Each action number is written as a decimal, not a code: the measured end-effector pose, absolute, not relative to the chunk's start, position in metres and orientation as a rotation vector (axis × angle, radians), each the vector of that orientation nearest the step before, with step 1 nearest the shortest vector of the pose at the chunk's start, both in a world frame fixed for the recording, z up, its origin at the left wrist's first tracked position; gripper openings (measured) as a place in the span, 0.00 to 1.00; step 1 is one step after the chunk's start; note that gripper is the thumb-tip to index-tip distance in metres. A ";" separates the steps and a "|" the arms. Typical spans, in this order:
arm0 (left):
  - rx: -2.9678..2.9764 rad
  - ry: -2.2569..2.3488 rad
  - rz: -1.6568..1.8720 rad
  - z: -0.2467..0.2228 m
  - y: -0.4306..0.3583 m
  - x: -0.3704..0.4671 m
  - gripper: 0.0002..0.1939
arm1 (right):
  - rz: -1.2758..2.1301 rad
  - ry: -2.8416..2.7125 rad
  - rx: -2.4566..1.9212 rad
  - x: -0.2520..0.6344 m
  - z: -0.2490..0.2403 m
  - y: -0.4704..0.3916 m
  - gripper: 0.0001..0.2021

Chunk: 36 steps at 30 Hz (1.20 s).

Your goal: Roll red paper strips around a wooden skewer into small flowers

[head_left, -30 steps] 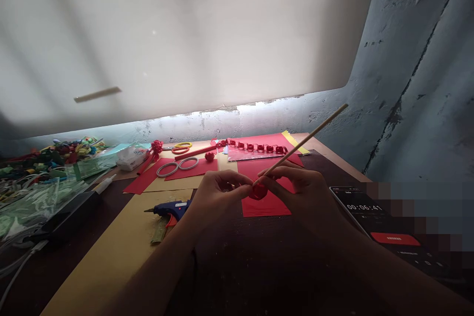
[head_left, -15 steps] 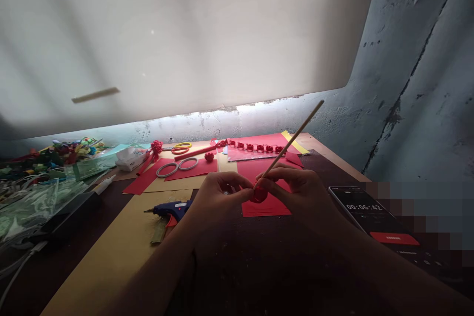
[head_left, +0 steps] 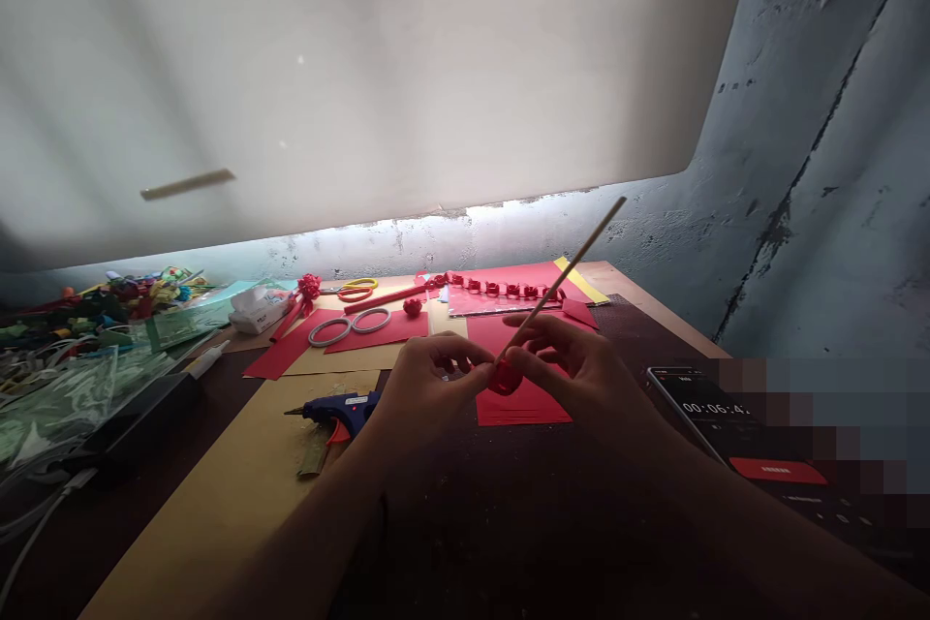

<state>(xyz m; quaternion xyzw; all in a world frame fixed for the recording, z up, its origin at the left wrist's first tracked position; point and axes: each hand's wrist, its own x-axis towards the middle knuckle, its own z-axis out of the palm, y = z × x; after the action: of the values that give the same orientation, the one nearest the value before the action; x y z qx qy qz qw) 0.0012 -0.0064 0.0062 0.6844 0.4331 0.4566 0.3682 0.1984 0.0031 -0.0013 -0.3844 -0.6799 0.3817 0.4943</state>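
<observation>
Over the middle of the table, my left hand pinches thumb and forefinger together at the low end of a thin wooden stick, which slants up to the right. A small curled piece of red paper sits around or against that end; how it is fixed there is hidden. My right hand has its thumb on the paper's right side, its forefinger reaching behind the stick. Beyond the hands lies a red paper sheet with slits along its near edge.
Left of my arm rests a blue glue gun on brown card. Farther back are scissors, two white rings, a red paper flower and a row of red paper curls. A phone lies right.
The stick and red paper have shifted slightly left. My right forefinger has lifted and spread away from its thumb, while my left pinch stays.
</observation>
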 end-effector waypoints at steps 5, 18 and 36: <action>1.712 1.161 1.210 0.005 -0.003 -0.001 0.09 | 1.421 -1.521 -0.887 0.196 -0.008 0.008 0.27; 1.783 1.276 1.189 0.003 -0.001 -0.001 0.08 | 1.270 -1.559 -0.923 0.195 -0.006 0.007 0.18; 1.729 1.184 1.073 0.004 -0.002 -0.004 0.08 | 1.389 -1.556 -0.885 0.197 0.003 0.003 0.16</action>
<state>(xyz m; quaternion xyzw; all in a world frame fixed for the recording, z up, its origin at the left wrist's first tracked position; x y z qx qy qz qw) -0.0035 -0.0020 0.0043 0.6782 0.4644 0.4209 0.3837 0.1975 0.0028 0.0026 -0.3539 -0.6220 0.5552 0.4238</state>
